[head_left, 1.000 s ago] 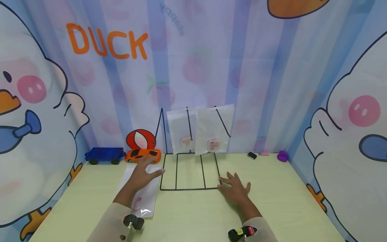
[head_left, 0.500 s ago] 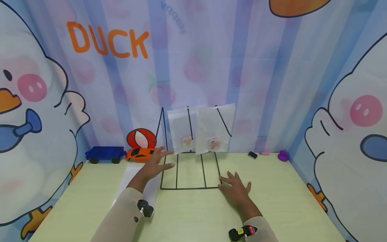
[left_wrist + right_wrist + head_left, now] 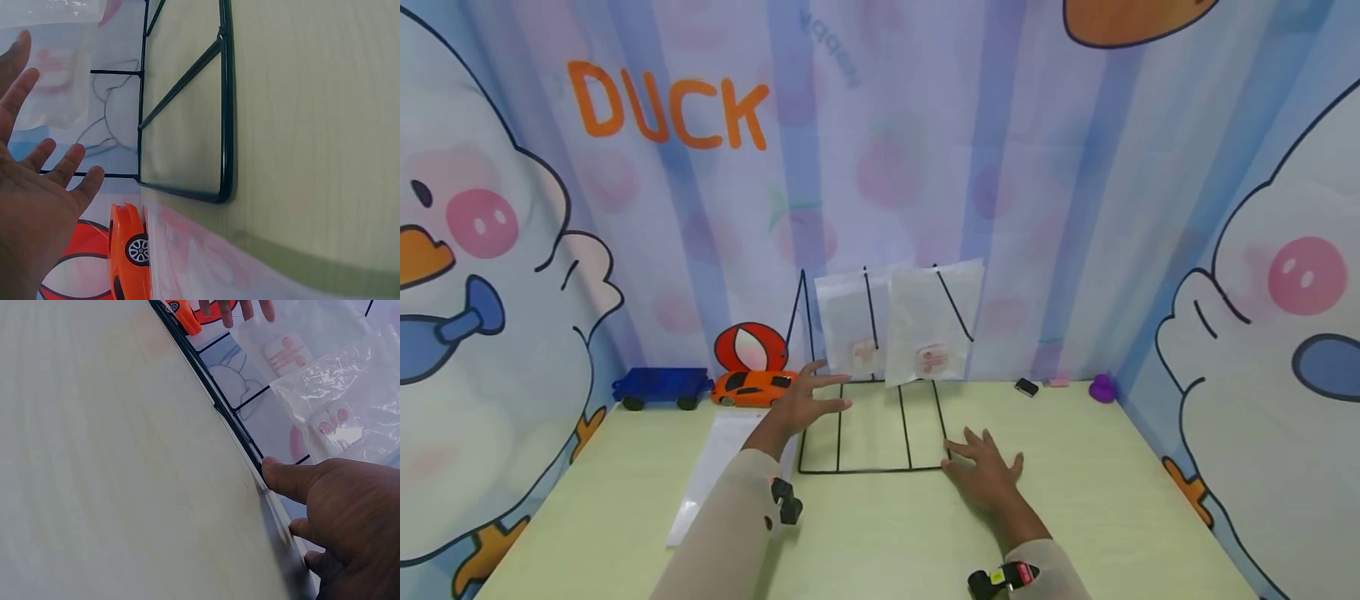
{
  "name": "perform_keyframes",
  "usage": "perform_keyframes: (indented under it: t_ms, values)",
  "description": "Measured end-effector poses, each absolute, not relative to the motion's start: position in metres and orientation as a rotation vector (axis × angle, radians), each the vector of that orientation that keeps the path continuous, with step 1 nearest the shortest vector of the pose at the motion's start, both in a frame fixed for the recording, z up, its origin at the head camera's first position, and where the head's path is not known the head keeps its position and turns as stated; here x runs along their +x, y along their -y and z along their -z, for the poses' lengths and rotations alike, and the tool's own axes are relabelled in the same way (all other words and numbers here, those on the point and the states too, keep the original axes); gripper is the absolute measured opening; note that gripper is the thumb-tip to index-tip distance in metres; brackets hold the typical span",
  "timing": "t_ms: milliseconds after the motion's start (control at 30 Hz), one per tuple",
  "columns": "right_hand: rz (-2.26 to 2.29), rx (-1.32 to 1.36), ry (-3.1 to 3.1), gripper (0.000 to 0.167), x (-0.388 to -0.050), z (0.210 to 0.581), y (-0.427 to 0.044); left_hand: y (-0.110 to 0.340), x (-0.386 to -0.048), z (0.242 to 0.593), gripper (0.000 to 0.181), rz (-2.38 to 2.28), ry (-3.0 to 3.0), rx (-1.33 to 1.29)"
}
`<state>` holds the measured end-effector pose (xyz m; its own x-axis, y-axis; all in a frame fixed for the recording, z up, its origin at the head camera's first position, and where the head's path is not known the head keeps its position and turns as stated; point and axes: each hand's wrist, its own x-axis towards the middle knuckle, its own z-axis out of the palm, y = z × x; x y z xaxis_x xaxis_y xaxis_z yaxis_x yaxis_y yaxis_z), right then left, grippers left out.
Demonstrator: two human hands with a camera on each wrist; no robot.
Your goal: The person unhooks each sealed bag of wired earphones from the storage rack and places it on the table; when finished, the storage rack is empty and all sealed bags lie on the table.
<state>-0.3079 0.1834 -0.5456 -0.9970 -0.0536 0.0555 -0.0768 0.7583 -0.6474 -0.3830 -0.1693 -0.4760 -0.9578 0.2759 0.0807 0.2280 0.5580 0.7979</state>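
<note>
Black rack (image 3: 227, 125): below our left fingers (image 3: 829, 381), touching our right fingers (image 3: 962, 450).
Bags (image 3: 925, 325): two hang beyond and rightward of our left fingers; that part looks done.
Loose bag (image 3: 715, 467): flat on the surface (image 3: 1075, 500), leftward of our left fingers; probably left to hang.
Left fingers: spread, empty.
Right fingers: spread, merely touching.

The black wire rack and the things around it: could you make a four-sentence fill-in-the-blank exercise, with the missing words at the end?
1. The hand touching a corner of the black wire rack is the person's ____ one.
2. The orange plastic toy car stands right beside a ____ toy cart.
3. The orange word on the patterned fabric curtain reads ____.
4. The small rounded object farthest right on the table is coloured ____.

Missing words: right; blue; DUCK; purple.
</note>
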Motion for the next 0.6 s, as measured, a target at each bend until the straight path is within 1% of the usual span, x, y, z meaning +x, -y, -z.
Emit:
perform_keyframes:
  t_ms: [600]
  values:
    - [-1.082,0.13,2.906,0.044,-0.307,0.545,-0.184,0.142,-0.396,0.471,0.056,-1.569,-2.631,0.262]
